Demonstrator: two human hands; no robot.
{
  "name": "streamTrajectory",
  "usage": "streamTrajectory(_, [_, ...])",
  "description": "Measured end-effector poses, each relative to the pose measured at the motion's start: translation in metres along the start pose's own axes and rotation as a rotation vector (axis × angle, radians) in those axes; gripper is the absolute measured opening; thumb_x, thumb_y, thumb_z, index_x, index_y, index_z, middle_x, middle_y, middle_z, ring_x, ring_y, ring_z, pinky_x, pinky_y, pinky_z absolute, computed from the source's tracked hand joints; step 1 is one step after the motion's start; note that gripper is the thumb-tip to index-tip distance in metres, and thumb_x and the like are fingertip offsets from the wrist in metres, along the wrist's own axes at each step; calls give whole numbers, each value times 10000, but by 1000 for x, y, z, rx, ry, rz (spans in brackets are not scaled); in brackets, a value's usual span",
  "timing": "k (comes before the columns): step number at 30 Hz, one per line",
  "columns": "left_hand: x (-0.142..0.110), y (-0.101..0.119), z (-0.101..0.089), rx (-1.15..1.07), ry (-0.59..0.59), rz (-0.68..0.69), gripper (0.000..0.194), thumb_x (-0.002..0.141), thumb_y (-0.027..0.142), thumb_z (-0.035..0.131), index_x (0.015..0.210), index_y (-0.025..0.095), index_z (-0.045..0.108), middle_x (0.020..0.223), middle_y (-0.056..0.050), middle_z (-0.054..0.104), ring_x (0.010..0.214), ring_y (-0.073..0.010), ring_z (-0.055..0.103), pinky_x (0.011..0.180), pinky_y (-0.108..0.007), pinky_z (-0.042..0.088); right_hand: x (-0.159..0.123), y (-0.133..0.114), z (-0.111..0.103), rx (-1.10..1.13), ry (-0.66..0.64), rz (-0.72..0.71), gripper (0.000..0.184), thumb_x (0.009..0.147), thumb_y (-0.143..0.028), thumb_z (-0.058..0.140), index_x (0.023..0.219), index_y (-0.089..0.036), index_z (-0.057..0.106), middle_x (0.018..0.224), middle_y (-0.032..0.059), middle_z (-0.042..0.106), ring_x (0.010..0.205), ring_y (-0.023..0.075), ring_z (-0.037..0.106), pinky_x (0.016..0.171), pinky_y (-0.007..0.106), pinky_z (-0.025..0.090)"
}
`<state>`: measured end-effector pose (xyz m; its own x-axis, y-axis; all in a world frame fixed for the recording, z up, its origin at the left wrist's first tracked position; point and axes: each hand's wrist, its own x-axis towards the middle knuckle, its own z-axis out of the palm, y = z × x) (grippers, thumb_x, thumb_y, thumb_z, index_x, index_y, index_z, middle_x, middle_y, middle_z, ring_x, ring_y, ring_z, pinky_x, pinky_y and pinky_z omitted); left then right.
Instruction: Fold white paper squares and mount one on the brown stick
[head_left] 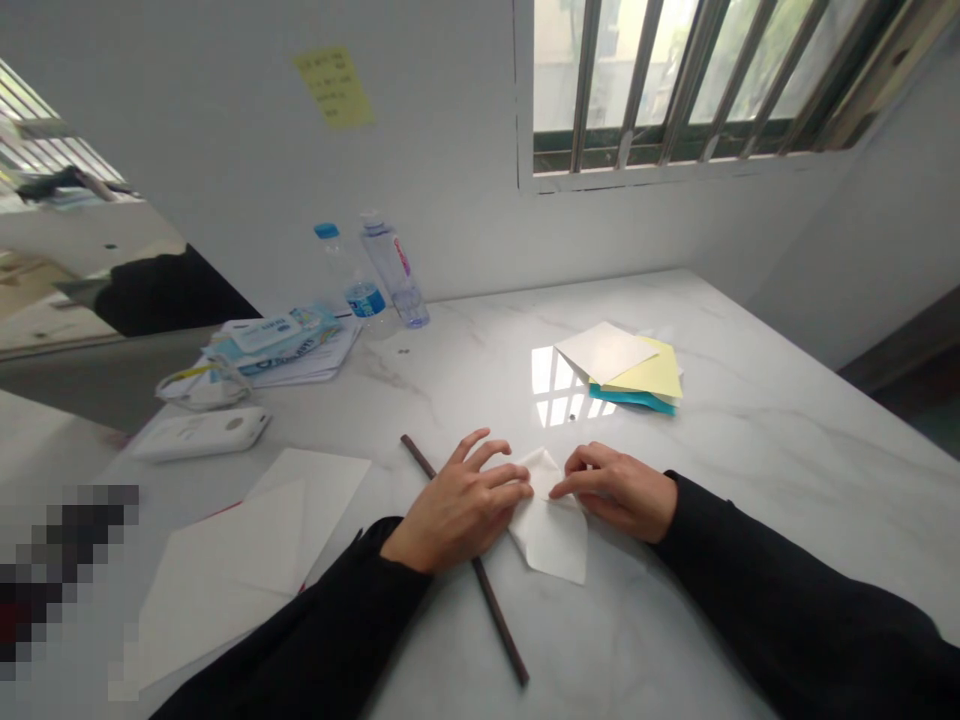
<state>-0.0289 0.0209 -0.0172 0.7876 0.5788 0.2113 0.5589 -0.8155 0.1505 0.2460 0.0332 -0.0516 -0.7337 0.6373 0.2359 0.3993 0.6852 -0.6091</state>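
Observation:
A small folded white paper lies on the white marble table in front of me. My left hand rests flat on its left part, fingers spread and pressing down. My right hand pinches the paper's upper edge with fingertips together near the fold. A thin dark stick lies diagonally on the table, passing under my left hand.
A stack of white, yellow and teal paper sheets lies behind. Larger white sheets lie at left. Two plastic bottles, booklets and a white device sit at back left by the wall.

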Motion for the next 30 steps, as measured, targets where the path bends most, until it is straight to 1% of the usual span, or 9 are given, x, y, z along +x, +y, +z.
streamTrajectory(2, [1, -8, -1, -4, -24, -3, 254, 956, 138, 574, 1117, 304, 678, 1179, 65, 729, 1269, -250, 501, 1225, -513, 207, 1, 1, -1, -34, 2, -46, 608, 752, 62, 543, 1241, -259, 707, 1133, 84, 643, 970, 210, 596, 873, 365, 541])
streamTrajectory(4, [2, -13, -1, -8, -50, -11, 323, 917, 84, 582, 1123, 313, 678, 1205, 75, 725, 1290, -246, 496, 1227, -504, 199, 2, 2, -2, -74, 12, -101, 655, 733, 86, 519, 1266, -257, 685, 1249, 91, 634, 1057, 218, 587, 933, 386, 544])
streamTrajectory(8, [-1, -11, -6, -23, -113, -40, 518, 808, -13, 552, 1186, 324, 659, 1286, 68, 702, 1341, -247, 480, 1239, -511, 170, 4, 3, -2, -98, 20, -226, 466, 857, 0, 554, 1231, -245, 686, 1270, 70, 688, 1143, 214, 586, 1006, 404, 540])
streamTrajectory(11, [-5, -4, -12, -60, -154, -53, 622, 735, 22, 568, 1294, 291, 607, 1370, 22, 659, 1390, -281, 449, 1256, -538, 130, 3, 3, -1, -86, 27, -282, 329, 940, -102, 568, 1219, -231, 686, 1212, 56, 733, 1127, 209, 616, 995, 393, 554])
streamTrajectory(14, [-8, 0, -16, -82, -172, -63, 700, 706, 67, 576, 1376, 269, 554, 1421, -8, 622, 1417, -298, 428, 1264, -546, 118, 1, 2, 2, -123, 38, -311, 272, 977, -179, 578, 1227, -219, 678, 1216, 61, 738, 1137, 220, 637, 980, 403, 562])
streamTrajectory(18, [-10, 0, -16, -93, -185, -70, 743, 691, 81, 564, 1407, 273, 529, 1463, 1, 591, 1436, -293, 413, 1266, -538, 142, -1, -1, 6, -226, 59, -376, 234, 977, -260, 618, 1196, -203, 676, 1202, 71, 744, 1128, 249, 656, 936, 423, 570])
streamTrajectory(23, [-11, -1, -14, -126, -196, -77, 798, 671, 101, 566, 1448, 267, 494, 1521, 2, 541, 1469, -293, 374, 1271, -542, 132, 0, -4, 10, -273, 124, -427, 156, 971, -227, 613, 1106, -191, 683, 1122, 79, 757, 1058, 228, 678, 887, 383, 576])
streamTrajectory(27, [-12, 2, -15, -151, -196, -87, 792, 687, 125, 583, 1460, 271, 488, 1545, 3, 516, 1476, -298, 366, 1274, -547, 110, -1, -3, 9, -270, 159, -445, 162, 937, -164, 606, 1083, -183, 674, 1157, 97, 741, 1089, 242, 664, 893, 393, 568])
streamTrajectory(30, [-12, 3, -15, -155, -185, -88, 775, 706, 133, 605, 1458, 277, 488, 1534, -2, 528, 1467, -297, 382, 1270, -546, 134, -2, -4, 9, -266, 163, -433, 155, 941, -175, 600, 1079, -195, 669, 1148, 93, 739, 1066, 236, 663, 880, 389, 566])
